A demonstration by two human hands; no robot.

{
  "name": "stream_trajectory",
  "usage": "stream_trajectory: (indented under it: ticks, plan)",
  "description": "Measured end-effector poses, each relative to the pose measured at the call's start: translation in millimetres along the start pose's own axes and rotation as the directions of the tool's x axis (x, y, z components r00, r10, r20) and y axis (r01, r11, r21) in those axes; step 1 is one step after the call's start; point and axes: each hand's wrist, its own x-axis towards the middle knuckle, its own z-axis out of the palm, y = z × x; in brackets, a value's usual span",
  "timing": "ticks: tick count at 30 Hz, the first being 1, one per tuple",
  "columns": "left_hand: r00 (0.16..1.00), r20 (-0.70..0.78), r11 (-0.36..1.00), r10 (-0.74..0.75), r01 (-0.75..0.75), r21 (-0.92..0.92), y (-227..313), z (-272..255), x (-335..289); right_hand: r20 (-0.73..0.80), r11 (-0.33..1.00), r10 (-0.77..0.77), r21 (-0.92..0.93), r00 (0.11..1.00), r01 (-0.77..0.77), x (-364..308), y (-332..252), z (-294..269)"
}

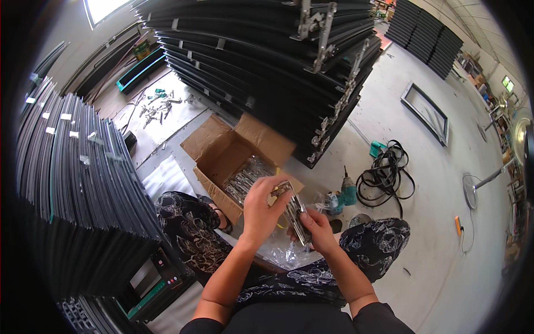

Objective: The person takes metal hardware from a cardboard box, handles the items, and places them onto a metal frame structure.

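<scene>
Both of my hands hold a long metal hinge bar (295, 214) above my lap. My left hand (261, 203) grips its upper end and my right hand (314, 228) grips its lower end. Clear plastic wrapping (286, 253) lies crumpled on my lap below the hands. Just beyond my left hand stands an open cardboard box (219, 153) with several wrapped metal hinge bars (245, 178) inside. My knees in dark flowered trousers (375, 242) show on either side.
A tall stack of dark frames with metal hinges (261, 50) rises ahead, and another stack (78, 183) stands at my left. A teal power drill (342, 197) and a coiled black cable (386, 175) lie on the concrete floor at right. Loose hardware (158, 106) lies on a sheet.
</scene>
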Motion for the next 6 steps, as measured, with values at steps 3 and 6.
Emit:
stream_trajectory:
  ticks: [3,6]
  plan:
    - [0.992,0.021,0.926,-0.124,0.123,-0.358,-15,-6,-6,0.006,0.996,0.036,-0.081,0.999,-0.036,3,0,7]
    - [0.961,0.116,0.747,-0.250,0.268,-0.608,-29,-18,-11,0.046,0.979,0.096,-0.183,0.994,-0.086,10,1,5]
